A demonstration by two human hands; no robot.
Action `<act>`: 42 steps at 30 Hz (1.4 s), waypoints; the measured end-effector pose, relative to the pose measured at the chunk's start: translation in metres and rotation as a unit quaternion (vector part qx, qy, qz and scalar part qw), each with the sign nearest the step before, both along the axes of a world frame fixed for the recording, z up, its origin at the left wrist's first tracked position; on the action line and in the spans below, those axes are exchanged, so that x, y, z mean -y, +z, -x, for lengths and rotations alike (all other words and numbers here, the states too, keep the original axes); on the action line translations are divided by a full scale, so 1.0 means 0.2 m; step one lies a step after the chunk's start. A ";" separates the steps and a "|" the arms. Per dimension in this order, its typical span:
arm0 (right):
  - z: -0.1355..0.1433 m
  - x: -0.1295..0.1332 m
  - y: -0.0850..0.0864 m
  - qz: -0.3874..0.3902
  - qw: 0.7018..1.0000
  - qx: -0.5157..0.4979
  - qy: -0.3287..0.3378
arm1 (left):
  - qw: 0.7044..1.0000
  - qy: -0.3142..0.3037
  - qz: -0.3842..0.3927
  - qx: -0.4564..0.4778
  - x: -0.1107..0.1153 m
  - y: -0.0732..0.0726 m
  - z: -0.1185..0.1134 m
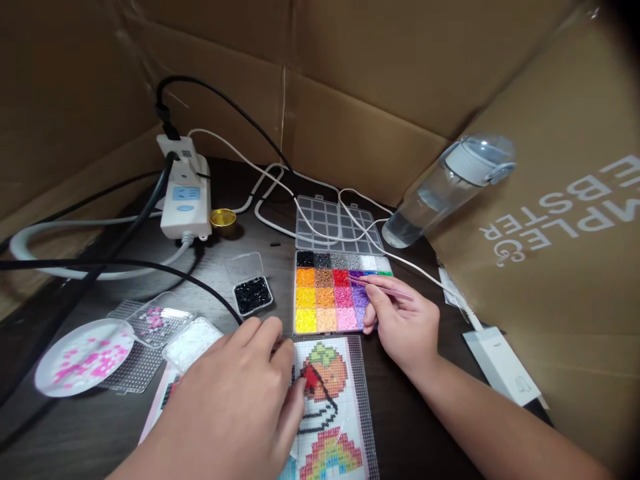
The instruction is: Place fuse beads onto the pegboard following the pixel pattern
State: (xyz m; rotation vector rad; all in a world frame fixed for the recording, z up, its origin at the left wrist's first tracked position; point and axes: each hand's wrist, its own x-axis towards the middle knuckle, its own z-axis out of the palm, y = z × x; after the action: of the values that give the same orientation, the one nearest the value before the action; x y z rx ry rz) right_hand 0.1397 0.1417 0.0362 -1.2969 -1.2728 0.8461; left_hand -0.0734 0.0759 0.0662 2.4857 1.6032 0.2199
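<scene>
My right hand (403, 320) holds pink tweezers (385, 287) in a pinch, their tips over the red and purple compartments of the bead box (325, 297). The box lies open and has beads sorted by colour. My left hand (245, 393) rests over the left part of a pegboard (367, 400) that lies on a printed pattern sheet. Its fingers are bent and close together; whether they hold anything is hidden. Right of its thumb, red beads (310, 379) and black bead outlines lie over a printed orange fruit, with a rainbow (333, 457) below.
A small case of black beads (253, 295), a case of white beads (190, 343) and a white plate (45, 373) with pink beads stand left. Behind are a power strip (186, 200), cables and a gold cup (223, 219). A bottle (445, 187) leans at the right.
</scene>
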 end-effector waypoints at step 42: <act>-0.01 -0.01 -0.01 -0.002 1.000 0.016 0.009 | 1.000 -0.020 -0.002 -0.014 -0.03 0.00 -0.01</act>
State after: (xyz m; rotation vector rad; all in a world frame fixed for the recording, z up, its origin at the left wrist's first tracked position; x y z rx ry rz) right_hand 0.1413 0.1440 0.0334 -1.3013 -1.3124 0.8394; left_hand -0.0722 0.0817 0.0671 2.5308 1.5638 0.1846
